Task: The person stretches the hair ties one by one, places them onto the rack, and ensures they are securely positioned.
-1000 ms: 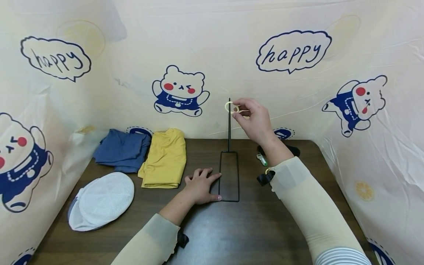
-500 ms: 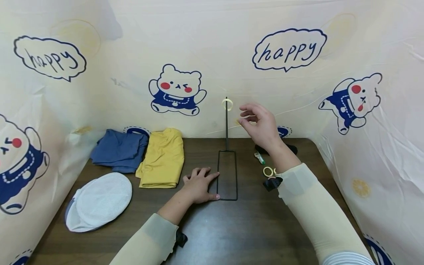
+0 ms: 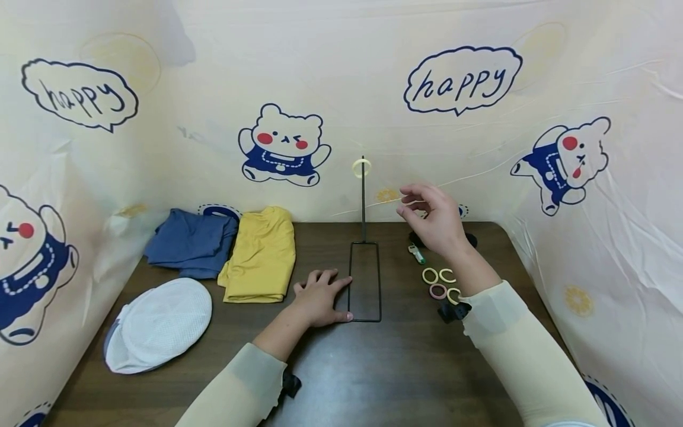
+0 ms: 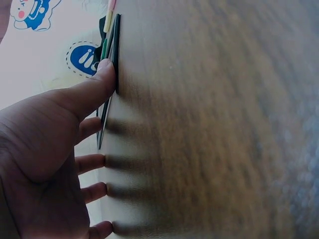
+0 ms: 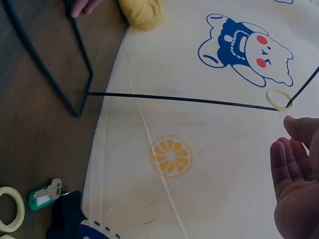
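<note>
A black wire stand (image 3: 363, 204) with a flat rectangular base and an upright rod stands mid-table. A pale yellow ring (image 3: 369, 169) hangs near the rod's top; in the right wrist view the ring (image 5: 270, 97) sits where the rod bends. My left hand (image 3: 319, 299) lies with spread fingers at the base's left side, thumb and forefinger touching the wire. In the left wrist view that hand's (image 4: 45, 134) fingertips rest on the tabletop. To the right of the rod, my right hand (image 3: 434, 219) is in the air, fingers loosely bent, holding nothing.
Several yellow and pink rings (image 3: 424, 276) lie on the table's right side, beside a key with a green tag (image 3: 417, 254). A black item (image 3: 471, 239) is behind them. Folded blue cloth (image 3: 192, 243), yellow cloth (image 3: 261, 255) and a white cap (image 3: 165, 323) occupy the left.
My right hand has let go of the yellow ring, which now hangs on the rod. That hand has moved right and down, uncovering the rings on the table. The left hand stays put.
</note>
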`<state>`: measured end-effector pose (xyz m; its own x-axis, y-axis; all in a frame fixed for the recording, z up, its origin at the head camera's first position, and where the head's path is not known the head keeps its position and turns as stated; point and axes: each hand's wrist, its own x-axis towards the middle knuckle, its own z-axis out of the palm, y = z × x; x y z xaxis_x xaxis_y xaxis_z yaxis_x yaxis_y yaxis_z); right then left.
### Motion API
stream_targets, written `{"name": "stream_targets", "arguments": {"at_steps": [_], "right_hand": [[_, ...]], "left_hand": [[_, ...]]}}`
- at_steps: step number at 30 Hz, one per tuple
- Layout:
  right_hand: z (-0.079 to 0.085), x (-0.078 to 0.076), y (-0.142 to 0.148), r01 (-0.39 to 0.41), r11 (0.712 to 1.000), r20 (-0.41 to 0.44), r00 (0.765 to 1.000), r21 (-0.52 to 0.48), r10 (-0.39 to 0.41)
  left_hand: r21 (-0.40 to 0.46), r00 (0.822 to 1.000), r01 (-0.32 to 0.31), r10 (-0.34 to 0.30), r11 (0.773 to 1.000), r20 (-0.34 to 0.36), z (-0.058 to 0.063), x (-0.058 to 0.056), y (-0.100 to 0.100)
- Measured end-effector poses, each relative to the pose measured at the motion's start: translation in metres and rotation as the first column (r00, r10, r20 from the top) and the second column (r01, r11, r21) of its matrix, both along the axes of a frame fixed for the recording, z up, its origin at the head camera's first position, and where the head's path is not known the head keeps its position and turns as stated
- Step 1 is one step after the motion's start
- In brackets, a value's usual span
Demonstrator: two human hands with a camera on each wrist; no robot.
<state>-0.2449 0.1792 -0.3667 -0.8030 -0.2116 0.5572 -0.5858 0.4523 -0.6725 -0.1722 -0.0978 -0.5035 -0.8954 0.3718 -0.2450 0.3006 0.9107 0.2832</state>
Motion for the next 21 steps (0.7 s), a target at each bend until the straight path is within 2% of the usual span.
{"name": "stream_targets", "arguments": {"at_steps": [21], "right_hand": [[-0.041, 0.04, 0.049, 0.073, 0.993, -0.024, 0.997, 0.095, -0.071]], "left_hand": [[0.009, 1.0, 0.002, -0.002, 1.0, 0.002, -0.001, -0.001, 0.0]]}}
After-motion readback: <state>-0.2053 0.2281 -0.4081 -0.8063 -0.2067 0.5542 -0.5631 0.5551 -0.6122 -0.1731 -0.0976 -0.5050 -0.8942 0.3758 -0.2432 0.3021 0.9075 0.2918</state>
